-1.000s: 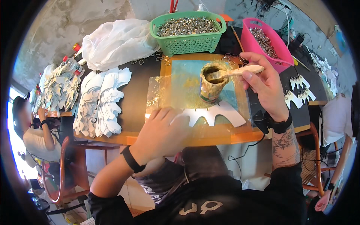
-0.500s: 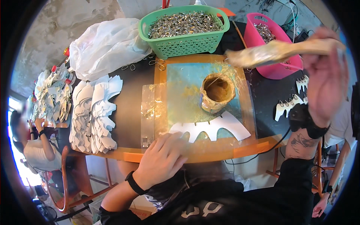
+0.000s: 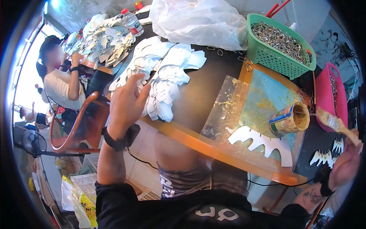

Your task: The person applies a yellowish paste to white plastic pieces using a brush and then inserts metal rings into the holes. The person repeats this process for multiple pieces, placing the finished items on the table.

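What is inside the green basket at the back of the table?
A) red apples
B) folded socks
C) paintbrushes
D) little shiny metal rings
D: the green basket is heaped with small silvery metal rings, and a few loose ones lie on the dark table beside it.

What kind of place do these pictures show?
Probably a small craft workshop: stacks of white cut-out shapes, a glue-smeared tin can on the wooden work table, and a green plastic basket of metal rings.
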The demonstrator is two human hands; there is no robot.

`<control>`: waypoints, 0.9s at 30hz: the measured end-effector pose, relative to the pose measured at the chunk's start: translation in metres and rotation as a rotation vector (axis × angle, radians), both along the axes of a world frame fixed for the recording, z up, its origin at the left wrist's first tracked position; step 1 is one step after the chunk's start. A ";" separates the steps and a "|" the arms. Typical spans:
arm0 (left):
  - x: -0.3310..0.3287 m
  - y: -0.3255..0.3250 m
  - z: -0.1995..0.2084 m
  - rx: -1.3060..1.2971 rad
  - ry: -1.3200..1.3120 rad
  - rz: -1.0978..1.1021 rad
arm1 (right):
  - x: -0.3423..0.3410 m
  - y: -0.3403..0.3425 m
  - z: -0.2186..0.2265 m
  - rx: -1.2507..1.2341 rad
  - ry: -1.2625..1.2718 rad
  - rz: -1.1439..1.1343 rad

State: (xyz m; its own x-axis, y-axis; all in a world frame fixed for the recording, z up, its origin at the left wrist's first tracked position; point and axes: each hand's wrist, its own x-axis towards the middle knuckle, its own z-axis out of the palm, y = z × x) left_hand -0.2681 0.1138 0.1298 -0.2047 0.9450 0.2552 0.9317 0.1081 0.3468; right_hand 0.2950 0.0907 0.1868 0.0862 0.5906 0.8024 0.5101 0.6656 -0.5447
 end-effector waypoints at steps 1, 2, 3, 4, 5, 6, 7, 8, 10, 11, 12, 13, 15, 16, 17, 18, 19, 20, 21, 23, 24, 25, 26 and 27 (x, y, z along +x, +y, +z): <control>-0.010 0.000 0.002 0.033 -0.005 0.013 | 0.026 -0.020 -0.014 -0.186 0.186 0.059; -0.017 0.008 0.009 0.243 0.011 -0.031 | 0.031 -0.030 -0.023 -0.198 0.197 0.075; -0.024 0.015 0.016 0.450 0.030 -0.074 | 0.027 -0.036 -0.032 -0.188 0.235 0.045; -0.031 0.028 0.017 0.485 0.105 -0.106 | 0.021 -0.043 -0.037 -0.173 0.261 0.005; -0.038 0.039 0.018 0.515 0.189 -0.130 | 0.014 -0.048 -0.044 -0.164 0.293 -0.022; -0.045 0.050 0.016 0.545 0.272 -0.156 | 0.013 -0.054 -0.048 -0.162 0.326 -0.018; -0.049 0.059 0.010 0.578 0.350 -0.191 | 0.014 -0.063 -0.051 -0.157 0.357 -0.024; -0.058 0.064 -0.012 0.300 0.357 -0.227 | 0.007 -0.065 -0.051 -0.119 0.399 -0.055; -0.056 0.067 -0.039 0.017 0.466 -0.240 | 0.009 -0.074 -0.047 -0.064 0.319 -0.042; -0.055 0.069 -0.049 0.068 0.557 -0.256 | 0.003 -0.073 -0.043 -0.007 0.301 -0.092; -0.055 0.075 -0.050 0.248 0.495 -0.261 | -0.007 -0.072 -0.037 0.031 0.373 -0.129; -0.053 0.067 -0.049 0.249 0.417 -0.207 | -0.019 -0.068 -0.034 0.064 0.456 -0.157; -0.058 0.046 -0.057 -0.039 0.584 -0.176 | -0.034 -0.060 -0.017 0.022 0.353 0.003; -0.052 0.042 -0.062 0.073 0.568 -0.227 | -0.030 -0.059 -0.011 0.000 0.298 0.053; -0.046 0.041 -0.057 0.183 0.568 -0.272 | -0.026 -0.056 -0.008 -0.022 0.263 0.109; -0.037 0.038 -0.054 0.243 0.511 -0.282 | -0.025 -0.052 0.002 0.048 0.204 0.096; -0.026 0.028 -0.049 0.292 0.460 -0.288 | -0.026 -0.049 0.010 0.109 0.153 0.090; -0.013 0.019 -0.044 0.342 0.407 -0.294 | -0.024 -0.047 0.019 0.163 0.141 0.123; 0.003 0.009 -0.040 0.303 0.319 -0.345 | -0.023 -0.043 0.027 0.207 0.162 0.103; 0.043 -0.014 -0.041 0.214 0.135 -0.450 | -0.018 -0.034 0.043 0.281 0.134 0.067; 0.054 -0.029 -0.041 0.181 0.151 -0.528 | -0.016 -0.027 0.050 0.316 0.108 0.069; 0.066 -0.039 -0.044 0.150 0.159 -0.607 | -0.014 -0.019 0.056 0.350 0.077 0.068; 0.086 -0.040 -0.047 0.140 0.131 -0.689 | -0.004 -0.022 0.069 0.377 0.016 0.027; 0.104 -0.044 -0.052 0.110 0.117 -0.759 | 0.002 -0.020 0.070 0.391 -0.025 -0.002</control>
State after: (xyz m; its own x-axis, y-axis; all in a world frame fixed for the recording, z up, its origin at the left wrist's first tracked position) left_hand -0.1640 0.0698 0.0773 0.5230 0.7832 0.3362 0.7678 -0.6042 0.2132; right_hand 0.2970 0.0709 0.2572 0.0649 0.2395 0.9687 0.5212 0.8197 -0.2375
